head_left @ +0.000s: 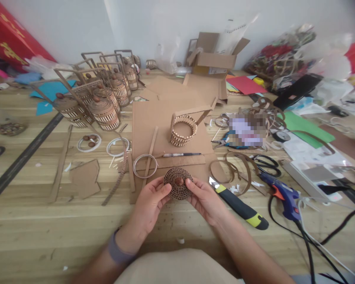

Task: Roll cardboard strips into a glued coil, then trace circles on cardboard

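A coiled lid [179, 193] with a round knob [180, 181] at its centre is held level with the near part of the cardboard sheet [162, 112], in front of the person's body, knob facing up. The left hand [150, 201] pinches its left edge, thumb on top and fingers curled beneath; the right hand [205, 200] grips the opposite side likewise, its thumb lying close to the knob. Both grips are closed to the lid's thickness. The step in hand looks like steadying or checking the lid and its knob; the next move seems to call for even pressure at the rim, so that the coils stay flat. Beyond it lie a tape roll [135, 172] and a pen [182, 155], then a small open basket [182, 139] with a tall handle. A utility knife [239, 207] and a glue gun [284, 196] lie to the right; lidded baskets [103, 114] stand at the far left.
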`<action>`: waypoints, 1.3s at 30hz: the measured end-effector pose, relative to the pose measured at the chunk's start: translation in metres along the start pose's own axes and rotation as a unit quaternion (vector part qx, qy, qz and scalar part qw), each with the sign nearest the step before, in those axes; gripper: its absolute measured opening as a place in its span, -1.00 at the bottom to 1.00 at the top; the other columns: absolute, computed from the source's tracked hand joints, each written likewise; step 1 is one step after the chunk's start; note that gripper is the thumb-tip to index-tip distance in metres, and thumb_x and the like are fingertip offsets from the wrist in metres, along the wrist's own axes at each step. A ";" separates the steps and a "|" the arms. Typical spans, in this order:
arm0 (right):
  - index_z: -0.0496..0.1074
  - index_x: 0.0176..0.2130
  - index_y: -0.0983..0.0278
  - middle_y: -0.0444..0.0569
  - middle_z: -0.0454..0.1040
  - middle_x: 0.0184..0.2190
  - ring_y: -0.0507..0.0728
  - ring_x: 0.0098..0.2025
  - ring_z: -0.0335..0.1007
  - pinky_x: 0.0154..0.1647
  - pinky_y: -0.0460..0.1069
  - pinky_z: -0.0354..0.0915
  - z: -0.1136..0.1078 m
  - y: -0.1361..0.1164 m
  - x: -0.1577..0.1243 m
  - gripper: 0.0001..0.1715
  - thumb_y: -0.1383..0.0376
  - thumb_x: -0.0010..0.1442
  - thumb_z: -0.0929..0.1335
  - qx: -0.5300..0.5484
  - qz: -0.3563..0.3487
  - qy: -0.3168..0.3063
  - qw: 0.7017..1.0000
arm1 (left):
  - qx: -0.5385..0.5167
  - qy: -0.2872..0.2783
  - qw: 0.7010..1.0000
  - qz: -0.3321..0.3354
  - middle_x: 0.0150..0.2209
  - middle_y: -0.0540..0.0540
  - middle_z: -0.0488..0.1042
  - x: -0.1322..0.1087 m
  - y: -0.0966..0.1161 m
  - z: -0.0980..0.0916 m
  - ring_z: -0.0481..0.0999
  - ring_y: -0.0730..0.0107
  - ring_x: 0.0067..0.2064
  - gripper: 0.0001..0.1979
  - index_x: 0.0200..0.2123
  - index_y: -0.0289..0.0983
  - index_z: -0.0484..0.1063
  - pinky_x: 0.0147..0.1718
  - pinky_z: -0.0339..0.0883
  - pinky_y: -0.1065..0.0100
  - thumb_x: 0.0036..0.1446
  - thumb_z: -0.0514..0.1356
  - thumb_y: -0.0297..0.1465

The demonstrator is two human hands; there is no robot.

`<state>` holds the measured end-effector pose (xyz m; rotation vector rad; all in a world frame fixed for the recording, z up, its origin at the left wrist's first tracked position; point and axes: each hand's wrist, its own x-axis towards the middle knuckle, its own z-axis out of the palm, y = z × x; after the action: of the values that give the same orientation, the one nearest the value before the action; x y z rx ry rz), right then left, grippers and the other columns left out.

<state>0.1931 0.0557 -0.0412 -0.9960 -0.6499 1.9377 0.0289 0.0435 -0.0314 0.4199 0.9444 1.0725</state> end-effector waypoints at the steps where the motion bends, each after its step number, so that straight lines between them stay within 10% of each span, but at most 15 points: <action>1: 0.63 -0.26 0.28 0.00 0.64 -0.30 0.13 -0.26 0.53 -0.05 0.08 0.38 -0.001 -0.001 0.000 -0.54 0.00 -0.04 0.59 -0.003 0.002 0.005 1.000 | 0.002 -0.002 1.000 -0.002 -0.23 -0.15 0.68 0.000 0.001 0.000 0.64 0.21 -0.16 -0.59 -0.24 -0.31 0.63 -0.23 0.48 0.38 -0.21 0.55 -0.29; 39: 0.61 -0.25 0.28 0.03 0.65 -0.28 0.12 -0.28 0.53 -0.20 0.02 0.38 -0.004 0.001 0.002 -0.56 -0.01 0.03 0.56 -0.001 -0.002 0.021 1.000 | 0.022 0.016 1.000 0.008 -0.15 -0.18 0.65 -0.001 0.002 -0.002 0.62 0.15 -0.11 -0.60 -0.20 -0.33 0.59 -0.12 0.48 0.26 -0.15 0.51 -0.35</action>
<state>0.1958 0.0577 -0.0449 -1.0336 -0.6284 1.9087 0.0261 0.0437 -0.0309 0.4475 0.9959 1.0770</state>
